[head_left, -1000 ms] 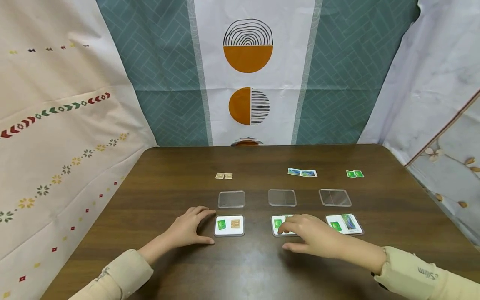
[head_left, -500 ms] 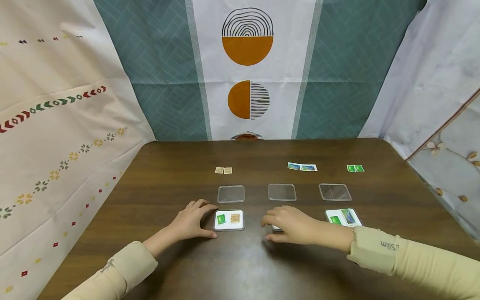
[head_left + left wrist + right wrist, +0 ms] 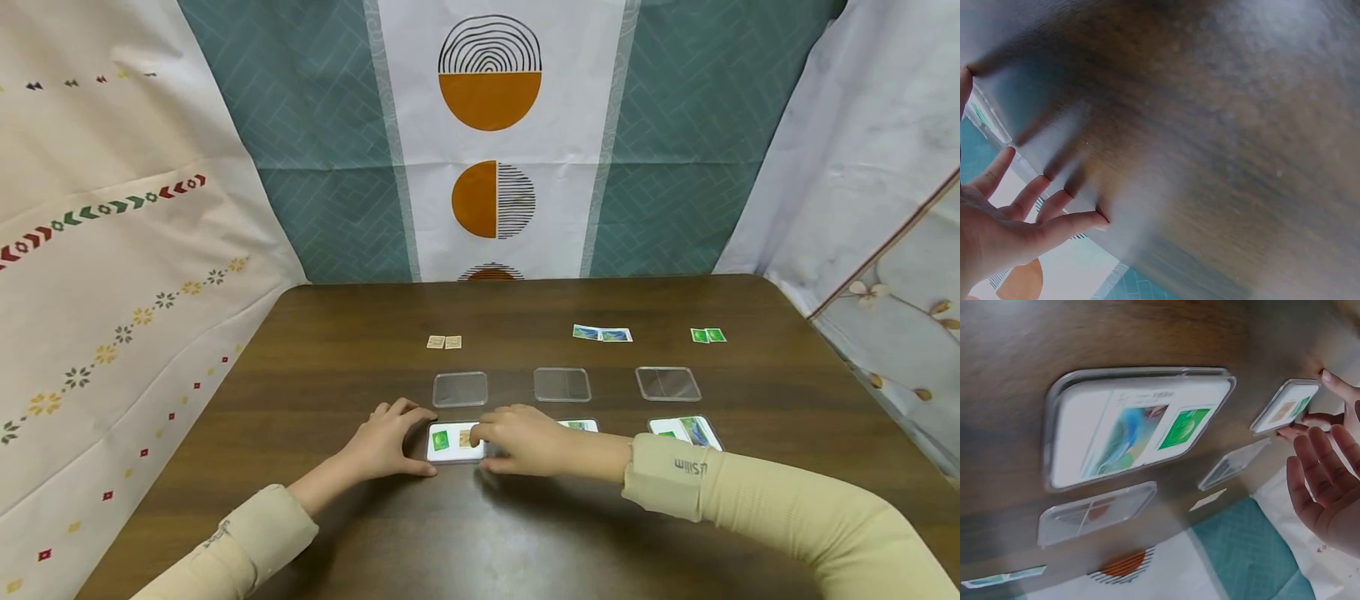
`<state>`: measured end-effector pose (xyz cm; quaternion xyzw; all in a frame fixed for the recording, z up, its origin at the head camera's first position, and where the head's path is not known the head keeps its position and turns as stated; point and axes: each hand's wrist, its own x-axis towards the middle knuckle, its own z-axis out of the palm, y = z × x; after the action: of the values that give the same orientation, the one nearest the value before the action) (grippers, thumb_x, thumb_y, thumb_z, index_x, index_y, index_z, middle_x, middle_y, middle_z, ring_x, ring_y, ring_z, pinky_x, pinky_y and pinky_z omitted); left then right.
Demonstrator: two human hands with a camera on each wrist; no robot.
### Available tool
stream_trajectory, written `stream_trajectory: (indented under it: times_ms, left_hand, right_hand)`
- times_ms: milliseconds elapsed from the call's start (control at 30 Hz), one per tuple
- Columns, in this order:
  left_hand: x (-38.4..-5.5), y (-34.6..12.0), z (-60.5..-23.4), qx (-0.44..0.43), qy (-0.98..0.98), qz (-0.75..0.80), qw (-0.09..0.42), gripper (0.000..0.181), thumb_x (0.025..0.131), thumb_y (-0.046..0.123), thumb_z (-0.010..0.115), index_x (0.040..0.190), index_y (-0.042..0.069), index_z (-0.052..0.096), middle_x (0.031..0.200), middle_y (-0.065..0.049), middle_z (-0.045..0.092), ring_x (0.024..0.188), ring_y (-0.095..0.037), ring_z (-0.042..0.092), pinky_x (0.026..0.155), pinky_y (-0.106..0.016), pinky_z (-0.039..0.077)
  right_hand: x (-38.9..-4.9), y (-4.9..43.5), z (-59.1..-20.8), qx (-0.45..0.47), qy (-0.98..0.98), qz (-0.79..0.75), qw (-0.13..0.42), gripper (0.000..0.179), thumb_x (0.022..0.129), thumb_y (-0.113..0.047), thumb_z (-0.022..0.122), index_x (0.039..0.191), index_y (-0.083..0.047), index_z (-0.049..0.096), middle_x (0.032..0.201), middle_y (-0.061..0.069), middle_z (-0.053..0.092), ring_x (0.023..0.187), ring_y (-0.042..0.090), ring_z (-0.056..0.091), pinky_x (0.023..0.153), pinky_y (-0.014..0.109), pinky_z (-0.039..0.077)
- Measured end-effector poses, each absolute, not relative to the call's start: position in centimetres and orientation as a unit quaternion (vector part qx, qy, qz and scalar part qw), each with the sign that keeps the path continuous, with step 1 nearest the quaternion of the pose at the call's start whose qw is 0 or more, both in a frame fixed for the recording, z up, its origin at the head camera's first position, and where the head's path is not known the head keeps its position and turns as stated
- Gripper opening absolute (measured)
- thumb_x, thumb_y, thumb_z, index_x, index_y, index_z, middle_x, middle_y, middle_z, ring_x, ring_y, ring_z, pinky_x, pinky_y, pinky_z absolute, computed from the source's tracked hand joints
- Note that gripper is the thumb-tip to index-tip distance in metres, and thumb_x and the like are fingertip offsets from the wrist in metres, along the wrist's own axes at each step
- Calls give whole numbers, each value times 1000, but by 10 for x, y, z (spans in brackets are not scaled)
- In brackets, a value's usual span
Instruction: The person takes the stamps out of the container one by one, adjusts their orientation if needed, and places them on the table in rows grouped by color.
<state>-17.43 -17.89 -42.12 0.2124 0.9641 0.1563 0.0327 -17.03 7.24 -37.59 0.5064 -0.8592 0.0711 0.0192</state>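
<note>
A clear plastic case with a white insert, a green stamp and a tan stamp lies flat between my hands. My left hand spans its left end, index fingertip by the far corner and thumb by the near one. My right hand is at its right end, overlapping that edge in the head view, fingers loosely bent. In the right wrist view, the right fingers look relaxed with nothing between them. The middle case, holding a green and a blue landscape stamp, is partly hidden behind my right forearm.
A third stamp case lies at the right, partly behind my sleeve. Behind the cases sit three clear lids. Farther back are tan stamps, blue landscape stamps and green stamps in pairs. Curtains surround the wooden table.
My right hand has moved left from over the middle case to the left case's right end, uncovering part of the middle case. The left hand stays almost in place.
</note>
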Motion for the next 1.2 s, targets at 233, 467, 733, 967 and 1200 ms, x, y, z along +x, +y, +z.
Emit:
stream_trajectory:
  times_ms: [233,467,733,967,1200]
  left_hand:
    - [-175,-176,-418,197,966,161,40,70,60,47,85,120,19,61,114,-7,55,97,-31,50,66,-47,47]
    - [-175,-175,-416,194,967,157,46,68,61,47,85,118,19,61,115,-8,55,97,-33,50,66,-49,47]
    - [-175,-175,-417,196,967,158,45,67,61,48,84,117,19,62,115,-8,55,98,-32,50,68,-51,47]
    - [-176,-174,-418,200,965,161,45,69,61,50,83,119,19,61,118,-9,55,99,-34,50,68,-53,48]
    - [-175,-176,-420,199,965,167,42,67,62,49,83,118,19,61,117,-10,55,102,-38,50,81,-69,41]
  right_hand:
    - [-174,56,-385,480,-873,85,13,18,85,-27,68,98,-15,65,93,-2,67,78,10,61,70,29,50]
    - [-183,43,-391,456,-884,105,23,18,84,-26,70,98,-14,66,95,-2,67,83,14,63,74,31,51]
    - [-188,33,-400,427,-898,105,-1,24,83,-30,71,101,-15,66,102,-1,65,94,18,60,77,34,48]
    - [-193,26,-402,411,-906,106,-7,27,81,-32,73,101,-17,67,101,-1,63,93,18,58,80,35,49]
    - [-195,18,-406,398,-911,107,-19,31,79,-35,75,103,-18,67,97,-2,61,89,16,55,76,31,48]
